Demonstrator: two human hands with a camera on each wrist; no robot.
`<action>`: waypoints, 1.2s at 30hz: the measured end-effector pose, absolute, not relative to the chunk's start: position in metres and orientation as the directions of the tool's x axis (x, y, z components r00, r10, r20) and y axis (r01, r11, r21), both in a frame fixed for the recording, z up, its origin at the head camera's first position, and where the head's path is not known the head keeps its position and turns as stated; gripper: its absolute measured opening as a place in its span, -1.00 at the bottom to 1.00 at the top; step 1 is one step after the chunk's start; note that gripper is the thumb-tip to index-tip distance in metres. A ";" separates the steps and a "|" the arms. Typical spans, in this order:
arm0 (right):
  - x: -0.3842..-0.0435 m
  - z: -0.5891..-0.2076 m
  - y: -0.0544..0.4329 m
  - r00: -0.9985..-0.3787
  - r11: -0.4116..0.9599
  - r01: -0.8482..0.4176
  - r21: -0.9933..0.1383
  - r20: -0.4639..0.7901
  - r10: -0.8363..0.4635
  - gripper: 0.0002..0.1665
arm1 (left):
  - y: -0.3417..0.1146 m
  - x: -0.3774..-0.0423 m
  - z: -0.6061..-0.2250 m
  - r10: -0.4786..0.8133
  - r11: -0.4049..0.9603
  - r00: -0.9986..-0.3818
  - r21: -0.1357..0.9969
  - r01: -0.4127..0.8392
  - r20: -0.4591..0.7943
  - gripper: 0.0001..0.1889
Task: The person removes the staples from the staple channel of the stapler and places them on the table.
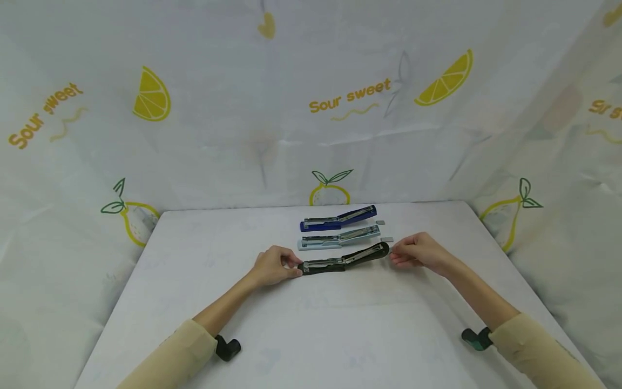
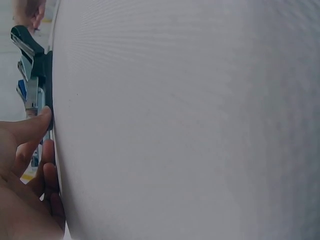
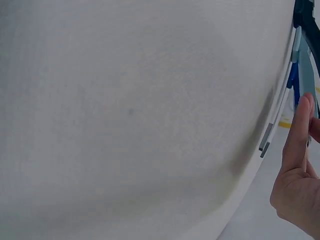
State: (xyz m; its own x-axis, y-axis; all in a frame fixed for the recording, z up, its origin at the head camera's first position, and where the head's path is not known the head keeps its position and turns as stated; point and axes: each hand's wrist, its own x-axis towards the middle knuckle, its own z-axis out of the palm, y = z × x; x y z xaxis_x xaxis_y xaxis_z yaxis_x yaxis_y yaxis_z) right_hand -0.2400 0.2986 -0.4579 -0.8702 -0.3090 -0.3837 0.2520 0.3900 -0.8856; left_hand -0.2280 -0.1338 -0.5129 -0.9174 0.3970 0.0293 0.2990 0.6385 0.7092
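Note:
A black stapler lies swung open at the front of a row of three, its right arm tilted up. My left hand pinches its left end between thumb and fingers; in the left wrist view the thumb presses against that end. Just beyond the raised right end, my right hand pinches a small strip of staples, mostly hidden by the fingertips. Behind are a light blue stapler and a dark blue stapler, both also opened out.
Two short grey staple strips lie on the white table: one strip by the light blue stapler's right end, another strip by the dark blue one's. A white curtain printed with lemons hangs behind the table.

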 end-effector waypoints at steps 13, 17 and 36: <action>-0.235 -0.467 0.302 -0.821 0.374 0.311 -0.874 -0.445 -0.358 -0.55 | -0.134 -0.228 -0.513 0.398 0.634 -0.917 0.712 0.302 0.036 -0.82; -0.234 -0.467 0.303 -0.817 0.414 0.292 -0.862 -0.450 -0.360 -0.56 | -0.136 -0.228 -0.514 0.401 0.624 -0.915 0.719 0.305 0.040 -0.82; -0.241 -0.460 0.310 -0.868 0.518 0.208 -0.830 -0.400 -0.293 -0.58 | -0.139 -0.228 -0.509 0.408 0.611 -0.912 0.732 0.301 0.035 -0.77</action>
State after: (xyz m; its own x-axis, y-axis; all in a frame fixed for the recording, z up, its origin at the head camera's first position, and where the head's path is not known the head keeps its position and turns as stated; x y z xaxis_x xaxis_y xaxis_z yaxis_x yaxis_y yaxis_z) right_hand -0.2410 0.3096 -0.4601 -0.8684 -0.2930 -0.4001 0.2075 0.5180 -0.8298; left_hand -0.2280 -0.1391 -0.5092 -0.9123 0.4080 0.0348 0.3011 0.6109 0.7322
